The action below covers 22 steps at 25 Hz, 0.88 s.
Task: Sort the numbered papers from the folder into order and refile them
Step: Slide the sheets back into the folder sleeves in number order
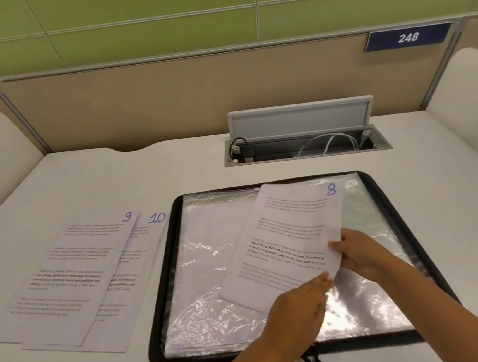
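Head view: paper 8 (294, 231) extends up-left from right hand's (361, 251) grip.

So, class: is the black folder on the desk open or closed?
Open. The folder lies flat, its shiny plastic sleeves exposed inside the black rim, while the right hand grips sheet 8 over them.

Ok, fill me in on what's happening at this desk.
A person is sorting numbered papers from an open folder with clear plastic sleeves. The right hand pinches the right edge of the sheet marked 8, held over the folder, while the left hand rests flat-fingered at its lower corner. On the desk to the left, the sheet marked 9 lies overlapping the sheet marked 10. Nothing shows as refiled yet.
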### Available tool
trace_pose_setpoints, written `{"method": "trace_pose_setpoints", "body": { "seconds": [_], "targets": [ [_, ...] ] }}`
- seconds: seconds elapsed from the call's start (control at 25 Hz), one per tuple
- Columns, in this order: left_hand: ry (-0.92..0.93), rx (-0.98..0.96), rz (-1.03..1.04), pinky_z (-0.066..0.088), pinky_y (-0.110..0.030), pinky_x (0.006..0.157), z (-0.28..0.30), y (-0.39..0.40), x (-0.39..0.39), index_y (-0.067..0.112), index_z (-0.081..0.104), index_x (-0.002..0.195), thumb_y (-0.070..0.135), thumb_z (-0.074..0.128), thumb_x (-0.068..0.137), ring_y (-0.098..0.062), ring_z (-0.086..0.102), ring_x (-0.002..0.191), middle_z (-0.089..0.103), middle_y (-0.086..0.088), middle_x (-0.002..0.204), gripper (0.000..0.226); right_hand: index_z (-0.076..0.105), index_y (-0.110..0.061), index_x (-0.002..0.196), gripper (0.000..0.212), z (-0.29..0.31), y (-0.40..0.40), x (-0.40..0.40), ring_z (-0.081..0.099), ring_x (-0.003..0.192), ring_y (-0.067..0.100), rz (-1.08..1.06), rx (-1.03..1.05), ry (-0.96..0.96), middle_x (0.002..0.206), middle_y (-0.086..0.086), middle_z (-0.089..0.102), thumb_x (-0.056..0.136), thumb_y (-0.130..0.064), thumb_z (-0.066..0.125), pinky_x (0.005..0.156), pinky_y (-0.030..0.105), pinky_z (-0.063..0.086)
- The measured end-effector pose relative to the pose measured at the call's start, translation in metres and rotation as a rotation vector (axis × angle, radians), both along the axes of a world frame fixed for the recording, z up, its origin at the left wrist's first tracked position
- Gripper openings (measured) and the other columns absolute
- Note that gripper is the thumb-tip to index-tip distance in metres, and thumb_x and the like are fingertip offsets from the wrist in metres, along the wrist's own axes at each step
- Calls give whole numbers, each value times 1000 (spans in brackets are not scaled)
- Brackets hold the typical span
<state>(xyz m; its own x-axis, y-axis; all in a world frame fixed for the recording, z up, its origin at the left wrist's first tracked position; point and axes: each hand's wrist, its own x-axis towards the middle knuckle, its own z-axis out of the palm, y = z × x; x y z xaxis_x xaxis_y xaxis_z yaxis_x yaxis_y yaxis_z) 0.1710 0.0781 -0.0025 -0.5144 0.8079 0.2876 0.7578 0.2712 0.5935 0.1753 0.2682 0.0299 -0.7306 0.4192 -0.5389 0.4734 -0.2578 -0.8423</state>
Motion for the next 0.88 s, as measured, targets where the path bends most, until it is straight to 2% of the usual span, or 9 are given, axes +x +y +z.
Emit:
{"method": "trace_pose_setpoints", "body": {
  "seconds": [0.08,0.16,0.28,0.36,0.48,0.6,0.72,0.84,0.88],
  "targets": [
    [-151,-132,-85,28,-19,106,5,10,6,21,39,142,59,20,90,-5,39,129,39,8,145,67,56,1,121,30,-2,14,5,61,103,33,46,61,-44,115,18,63,95,5,42,84,43,54],
    [-145,-254,-86,20,-21,108,0,17,1,22,36,143,63,15,86,-8,33,134,33,7,149,73,56,1,120,30,-3,33,7,62,100,34,18,151,-71,113,19,63,93,6,43,83,43,53],
    [144,-324,-15,20,-38,111,-22,22,-20,18,49,135,41,25,94,-17,38,134,42,0,145,53,53,3,124,32,2,61,11,59,100,36,-108,236,-82,115,19,60,94,5,42,87,46,50],
    [275,-372,87,22,-41,106,-31,29,-37,17,52,132,33,36,92,-19,42,131,47,-2,141,46,54,5,122,30,7,79,15,58,97,35,-178,276,-49,112,18,60,94,4,43,87,45,49],
    [152,-394,158,7,-38,111,-24,52,-64,8,33,143,28,39,98,-23,27,140,29,-6,151,50,57,4,111,22,16,104,19,57,93,33,-262,307,-9,111,20,60,94,4,43,87,45,48],
    [221,-373,241,19,-38,113,-26,80,-98,4,35,142,29,29,98,-25,32,137,30,-9,150,51,54,2,119,28,21,129,16,59,88,29,-356,233,47,113,19,59,95,7,40,80,39,50],
    [162,-478,269,7,-36,116,-24,99,-132,8,14,149,29,25,101,-21,9,144,10,-7,157,53,55,-5,120,28,33,145,9,60,80,20,-409,265,101,101,10,62,96,0,42,68,33,55],
    [243,-544,288,2,-37,117,-21,111,-157,10,4,149,25,20,102,-20,-1,144,1,-6,158,53,54,-11,118,26,43,158,-4,58,88,28,-468,292,138,102,9,60,99,-6,38,90,54,48],
    [246,-533,285,1,-37,117,-22,113,-163,10,4,149,24,20,102,-20,-2,144,1,-6,158,52,54,-12,119,26,45,161,-9,58,90,28,-479,287,151,105,9,59,99,-7,38,92,55,45]
  ]
}}
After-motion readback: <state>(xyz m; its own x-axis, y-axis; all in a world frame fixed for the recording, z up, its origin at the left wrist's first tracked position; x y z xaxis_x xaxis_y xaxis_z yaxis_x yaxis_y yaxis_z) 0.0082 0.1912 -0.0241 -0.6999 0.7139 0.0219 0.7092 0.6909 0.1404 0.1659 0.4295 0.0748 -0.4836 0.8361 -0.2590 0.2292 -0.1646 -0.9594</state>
